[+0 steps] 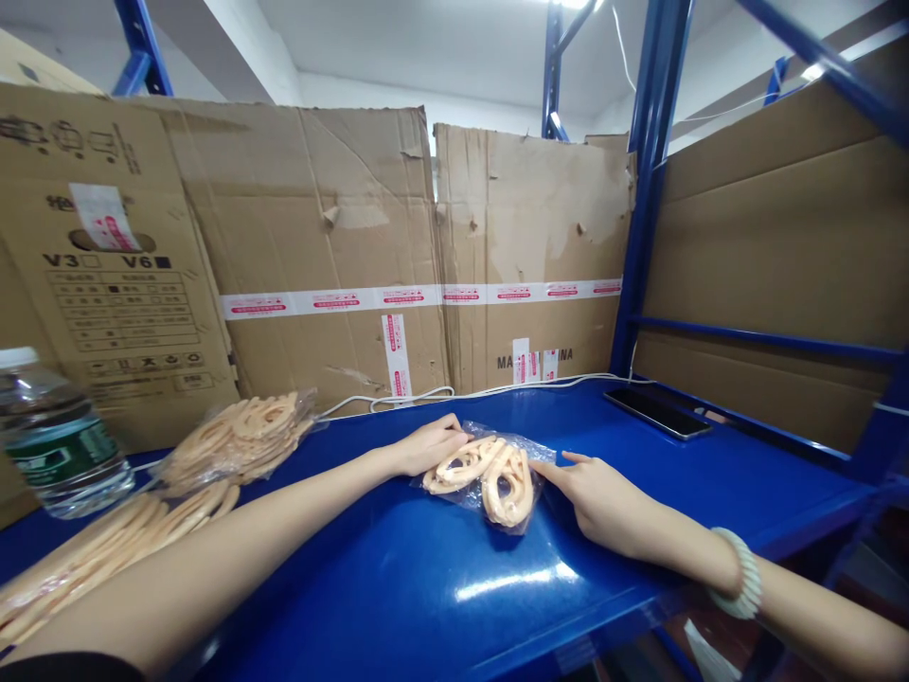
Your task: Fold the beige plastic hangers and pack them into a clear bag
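A clear plastic bag of peach-coloured loops (507, 488) lies on the blue shelf. My left hand (430, 447) is closed on the bag's upper left edge, its fingertips partly hidden. At the bag's right edge, my right hand (611, 502) touches the plastic with one outstretched finger, and another finger stands apart from it. A pale beaded bracelet (739, 573) circles my right wrist. To the left, another bag of similar loops (245, 436) rests behind my left forearm. More bagged loops (106, 545) lie nearer, partly covered by that arm.
A water bottle (61, 436) stands at the far left. Cardboard sheets (319, 218) form the back wall, with a white cable (483, 389) along their foot. A dark phone (657, 414) lies back right, near a blue upright post (650, 180). The shelf's front edge (568, 644) slants across below.
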Demonstrator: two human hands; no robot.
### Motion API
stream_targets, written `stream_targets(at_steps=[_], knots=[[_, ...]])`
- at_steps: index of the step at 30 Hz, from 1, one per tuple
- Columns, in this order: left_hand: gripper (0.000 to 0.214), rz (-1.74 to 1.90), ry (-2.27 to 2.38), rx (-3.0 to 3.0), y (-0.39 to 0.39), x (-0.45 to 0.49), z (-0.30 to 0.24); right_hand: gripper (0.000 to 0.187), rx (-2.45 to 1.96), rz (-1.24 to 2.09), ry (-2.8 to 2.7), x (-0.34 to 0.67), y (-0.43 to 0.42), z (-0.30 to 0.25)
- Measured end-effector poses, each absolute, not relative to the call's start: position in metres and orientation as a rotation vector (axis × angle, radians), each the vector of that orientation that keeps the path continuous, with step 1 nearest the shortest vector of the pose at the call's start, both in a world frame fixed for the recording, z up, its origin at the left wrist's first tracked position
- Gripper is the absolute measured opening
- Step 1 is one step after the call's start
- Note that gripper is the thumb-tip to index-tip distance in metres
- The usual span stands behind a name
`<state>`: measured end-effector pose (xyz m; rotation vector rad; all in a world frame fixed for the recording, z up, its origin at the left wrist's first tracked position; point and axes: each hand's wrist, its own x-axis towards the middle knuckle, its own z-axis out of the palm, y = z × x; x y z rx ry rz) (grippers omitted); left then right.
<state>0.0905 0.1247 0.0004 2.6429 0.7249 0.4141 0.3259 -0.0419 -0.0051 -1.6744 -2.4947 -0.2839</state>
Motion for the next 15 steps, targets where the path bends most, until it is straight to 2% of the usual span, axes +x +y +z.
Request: stream_targets(at_steps=[6, 11, 15], knots=[[0.05, 0.277, 0.725, 2.703, 0.12, 0.091, 0.019, 0.073, -1.631, -0.214, -2.456, 0.33, -0.044, -0.007], [0.047, 0.189, 0.58, 2.823, 0.116, 0.086, 0.04, 0.061, -1.496, -0.093, -2.324, 0.339, -0.043, -0.004], [0.044, 0.287, 0.585, 2.911, 0.113, 0.076, 0.051, 0.045, -1.456, -0.115, -2.172, 0.344, -0.043, 0.001]])
